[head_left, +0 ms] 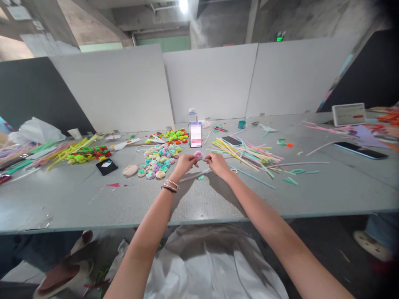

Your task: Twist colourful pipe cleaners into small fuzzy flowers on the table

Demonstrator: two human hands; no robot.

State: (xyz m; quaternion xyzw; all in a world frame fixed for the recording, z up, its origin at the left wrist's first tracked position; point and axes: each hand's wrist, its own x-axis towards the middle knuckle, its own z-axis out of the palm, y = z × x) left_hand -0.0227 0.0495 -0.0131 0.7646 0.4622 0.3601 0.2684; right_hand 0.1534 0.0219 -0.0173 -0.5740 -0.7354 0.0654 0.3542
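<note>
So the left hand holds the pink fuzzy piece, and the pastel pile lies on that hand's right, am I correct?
Not quite: the left hand holds the pink fuzzy piece, but the head view shows the pastel pile on that hand's left.

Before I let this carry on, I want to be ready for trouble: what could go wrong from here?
The upright phone stands just beyond the hands, so a forward nudge might topple it. If the left hand loses the pink fluffy piece, it could get mixed into the pastel pile nearby. The right hand may snag the loose strips beside it.
</note>
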